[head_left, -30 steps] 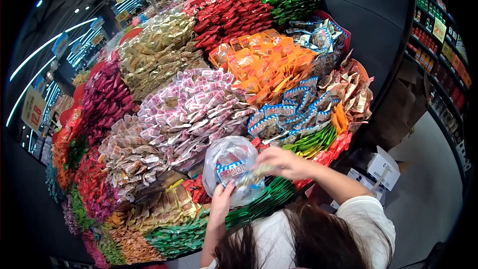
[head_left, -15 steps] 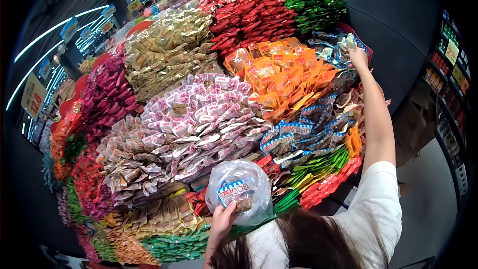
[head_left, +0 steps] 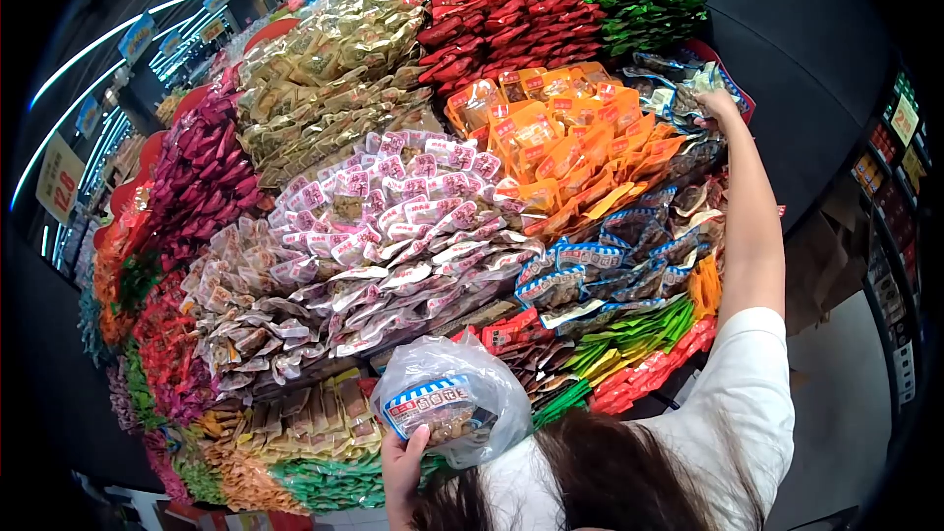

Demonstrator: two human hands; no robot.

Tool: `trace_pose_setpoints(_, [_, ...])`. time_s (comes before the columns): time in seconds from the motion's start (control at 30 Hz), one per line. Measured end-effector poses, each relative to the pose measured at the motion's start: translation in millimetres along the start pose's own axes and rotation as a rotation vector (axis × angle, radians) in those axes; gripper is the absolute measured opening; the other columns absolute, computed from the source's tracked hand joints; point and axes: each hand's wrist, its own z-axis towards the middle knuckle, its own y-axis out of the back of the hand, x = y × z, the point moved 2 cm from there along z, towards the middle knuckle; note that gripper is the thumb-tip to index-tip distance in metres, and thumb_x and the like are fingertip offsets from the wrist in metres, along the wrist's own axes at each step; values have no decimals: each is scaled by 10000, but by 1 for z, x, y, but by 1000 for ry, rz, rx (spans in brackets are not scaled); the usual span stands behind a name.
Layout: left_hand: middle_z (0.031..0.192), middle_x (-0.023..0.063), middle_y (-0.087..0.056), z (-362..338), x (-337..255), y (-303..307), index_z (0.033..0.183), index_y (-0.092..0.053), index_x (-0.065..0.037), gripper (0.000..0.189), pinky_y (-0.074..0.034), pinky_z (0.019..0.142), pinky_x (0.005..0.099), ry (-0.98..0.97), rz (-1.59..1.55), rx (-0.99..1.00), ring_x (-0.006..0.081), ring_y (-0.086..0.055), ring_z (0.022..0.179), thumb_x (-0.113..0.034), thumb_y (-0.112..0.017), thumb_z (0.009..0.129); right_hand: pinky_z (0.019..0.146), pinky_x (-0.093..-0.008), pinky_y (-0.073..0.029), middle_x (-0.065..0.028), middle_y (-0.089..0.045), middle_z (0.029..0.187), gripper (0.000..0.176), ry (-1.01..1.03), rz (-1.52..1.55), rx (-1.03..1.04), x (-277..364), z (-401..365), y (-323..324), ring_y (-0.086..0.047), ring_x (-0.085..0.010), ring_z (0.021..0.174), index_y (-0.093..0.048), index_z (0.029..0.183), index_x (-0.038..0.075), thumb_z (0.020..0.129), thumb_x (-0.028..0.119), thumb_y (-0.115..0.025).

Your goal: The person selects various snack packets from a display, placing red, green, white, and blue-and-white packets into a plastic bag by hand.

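Observation:
My left hand grips a clear plastic bag low in the view. A blue-and-white striped snack packet shows at the front of the bag, with my thumb pressed against it. Far to the right, my right hand reaches over the display, its fingers bent down onto a pale blue and clear snack packet. The fingertips are small and partly hidden there. Below that arm lie more blue-striped packets, beside orange packets.
Sloping heaps of wrapped snacks fill the display: white-and-pink packets, red packets, green packets and gold packets. A price sign stands at left. Dark floor and store shelves lie to the right.
The left hand has drawn the bag left and down, turning the striped packet more toward view. The right hand has lowered slightly onto the packets, and the raised pale packet now lies lower.

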Motion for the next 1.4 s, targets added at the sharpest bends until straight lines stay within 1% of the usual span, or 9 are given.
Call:
trace_pose_setpoints(0.2, [1165,143,-648,1,11,5,1228,-561,47,340,-496,948,396,-66,-183,16,250,-637,1046,-126,-606,938,479,-300,-553,-66,-627,862,263,215,339,16,-1,3,-9,-679,-218,653,-603,1090,23,906,211,-626])
trace_pose_setpoints(0.4, [1179,165,-639,0,9,1,1249,-535,57,350,-514,931,432,-78,-242,35,281,-640,1055,-105,-590,944,541,-325,-488,-95,-672,940,346,239,16,-87,4,21,-35,-638,-181,699,-603,1062,-63,873,218,-676])
trace_pose_setpoints(0.6, [1163,153,-648,-8,11,9,1244,-539,60,377,-527,905,406,-76,-213,15,266,-654,1019,-101,-626,914,555,-333,-542,-68,-675,860,331,93,33,-71,-5,35,-36,-661,-195,729,-636,1064,53,846,293,-703])
trace_pose_setpoints(0.7, [1117,110,-673,-13,-5,4,1194,-587,41,362,-508,895,340,-75,-75,44,197,-647,981,-100,-686,876,434,-287,-459,-74,-638,853,528,158,-108,-149,0,22,-39,-595,-160,565,-563,1193,-23,885,394,-663])
trace_pose_setpoints(0.8, [975,59,-713,-11,-27,-7,1088,-667,23,293,-504,799,275,-45,71,57,125,-646,850,-104,-730,832,722,-459,-548,-177,-688,915,668,300,-614,-290,6,31,-29,-684,-326,835,-535,1238,-67,831,432,-712])
trace_pose_setpoints(0.83, [918,56,-713,-10,-29,-4,1056,-682,25,264,-500,758,268,-89,243,55,116,-640,808,-101,-724,827,877,-497,-507,-192,-643,1129,528,362,-678,-472,5,30,-30,-638,-361,1016,-602,1202,51,815,390,-723])
trace_pose_setpoints(0.97, [839,60,-711,-5,-45,-8,993,-700,31,201,-497,715,265,-225,437,54,105,-630,761,-92,-707,834,957,-456,-429,-60,-552,1243,469,946,-630,-728,58,-73,-42,-507,-329,1151,-563,1299,172,862,301,-678])
trace_pose_setpoints(1.17, [1075,62,-683,-5,-43,-5,1166,-621,25,309,-491,857,280,-121,-4,3,122,-628,951,-69,-681,879,885,-392,-466,-82,-679,1016,299,1747,-81,102,114,-356,-89,-593,-287,987,-673,1118,72,820,56,-701])
trace_pose_setpoints(1.4, [1074,61,-673,-20,-55,-21,1141,-649,8,336,-484,874,289,-257,25,148,134,-624,978,-99,-735,835,857,-417,-496,-167,-616,1166,616,1570,210,1006,72,-514,-138,-614,-337,1024,-560,1274,7,759,267,-777])
